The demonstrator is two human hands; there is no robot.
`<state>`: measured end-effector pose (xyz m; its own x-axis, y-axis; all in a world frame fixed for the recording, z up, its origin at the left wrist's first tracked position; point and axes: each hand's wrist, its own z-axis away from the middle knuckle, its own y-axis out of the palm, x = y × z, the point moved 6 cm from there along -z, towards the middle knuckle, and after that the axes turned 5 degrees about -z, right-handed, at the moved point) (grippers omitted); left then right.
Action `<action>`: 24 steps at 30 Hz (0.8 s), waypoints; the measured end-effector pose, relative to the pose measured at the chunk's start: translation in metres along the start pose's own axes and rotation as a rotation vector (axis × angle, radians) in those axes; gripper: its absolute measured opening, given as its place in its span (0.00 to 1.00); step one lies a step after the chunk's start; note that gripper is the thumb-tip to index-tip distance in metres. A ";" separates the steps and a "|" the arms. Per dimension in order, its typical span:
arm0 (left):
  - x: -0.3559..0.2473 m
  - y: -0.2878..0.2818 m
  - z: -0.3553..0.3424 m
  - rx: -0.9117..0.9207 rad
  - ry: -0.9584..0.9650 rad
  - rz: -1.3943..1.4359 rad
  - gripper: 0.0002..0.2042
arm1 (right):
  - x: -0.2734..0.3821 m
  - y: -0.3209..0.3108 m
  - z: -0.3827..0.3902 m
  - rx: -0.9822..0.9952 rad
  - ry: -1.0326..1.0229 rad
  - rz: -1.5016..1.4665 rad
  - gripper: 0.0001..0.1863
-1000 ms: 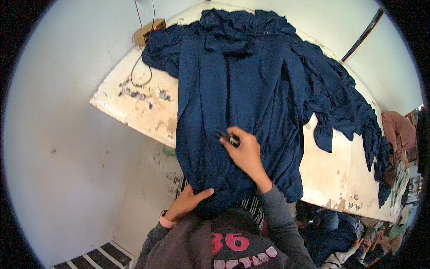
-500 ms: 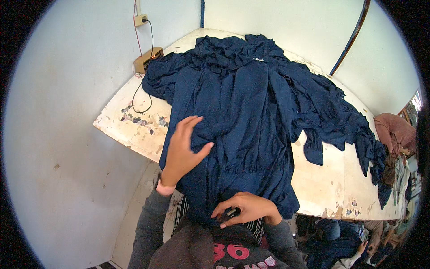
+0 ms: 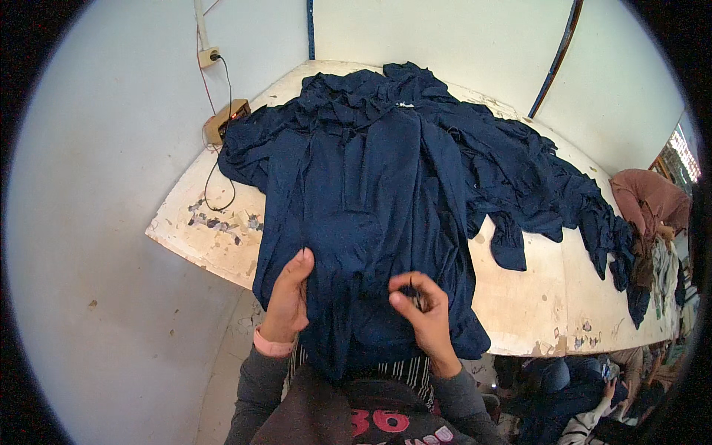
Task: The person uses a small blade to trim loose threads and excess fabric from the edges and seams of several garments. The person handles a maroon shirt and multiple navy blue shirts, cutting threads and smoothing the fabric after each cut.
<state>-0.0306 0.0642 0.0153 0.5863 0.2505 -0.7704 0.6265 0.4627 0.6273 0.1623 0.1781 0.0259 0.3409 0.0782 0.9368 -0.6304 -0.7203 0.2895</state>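
A worn, cream-painted wooden surface stands in a corner between pale walls. A big heap of dark navy fabric garments covers most of it. One navy garment lies spread on top at the near edge, its lower end hanging over toward the person. The left hand lies flat and open against this garment's left side. The right hand has its grip closed, pinching a small dark tool against the cloth. A small tan box with a cord sits at the surface's far left.
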 end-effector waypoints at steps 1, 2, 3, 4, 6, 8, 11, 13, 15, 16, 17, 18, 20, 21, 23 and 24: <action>0.004 -0.002 0.008 -0.019 -0.023 0.008 0.18 | 0.010 0.010 -0.008 -0.065 -0.044 -0.029 0.16; 0.004 0.005 0.017 0.020 -0.022 0.025 0.18 | 0.016 0.016 -0.015 -0.131 -0.088 -0.058 0.16; 0.004 0.016 0.027 0.061 -0.020 0.039 0.18 | 0.013 0.021 -0.020 -0.125 -0.094 -0.100 0.17; 0.005 0.022 0.035 0.101 -0.019 0.053 0.17 | 0.007 0.024 -0.025 -0.118 -0.101 -0.143 0.17; 0.011 0.008 0.045 -0.046 0.082 -0.155 0.20 | 0.003 0.026 -0.032 -0.079 -0.073 -0.135 0.16; -0.005 0.007 0.051 -0.153 0.301 -0.390 0.25 | 0.007 0.029 -0.034 0.001 -0.076 -0.102 0.13; -0.042 0.024 0.066 -0.172 0.679 -0.797 0.35 | 0.012 0.037 -0.031 0.067 -0.024 0.005 0.08; -0.056 0.036 0.065 -0.040 0.762 -1.070 0.42 | 0.019 0.040 -0.027 0.120 -0.013 0.100 0.06; -0.055 0.049 0.064 -0.045 0.639 -1.128 0.27 | 0.023 0.048 -0.023 0.225 -0.038 0.176 0.05; -0.045 0.040 0.061 -0.027 0.455 -1.063 0.22 | 0.024 0.051 -0.022 0.205 -0.078 0.151 0.05; -0.037 0.036 0.059 -0.007 0.274 -0.990 0.18 | 0.027 0.048 -0.023 0.136 -0.112 0.154 0.04; -0.037 0.040 0.061 -0.076 0.330 -0.835 0.10 | 0.029 0.045 -0.023 0.064 -0.147 0.158 0.05; -0.025 0.030 0.059 -0.088 0.217 -0.690 0.10 | 0.041 0.030 -0.025 -0.032 -0.241 0.356 0.06; -0.019 0.026 0.057 -0.092 0.161 -0.617 0.10 | 0.044 0.023 -0.024 -0.092 -0.308 0.439 0.06; -0.011 0.022 0.055 -0.080 0.076 -0.470 0.09 | 0.068 0.032 -0.017 -0.190 -0.386 0.547 0.08; -0.007 0.020 0.054 -0.074 0.035 -0.396 0.09 | 0.066 0.033 -0.014 -0.139 -0.368 0.606 0.09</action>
<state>0.0055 0.0259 0.0399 0.2879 0.0686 -0.9552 0.7612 0.5889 0.2718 0.1547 0.1693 0.1003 0.1008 -0.5624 0.8207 -0.8576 -0.4673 -0.2149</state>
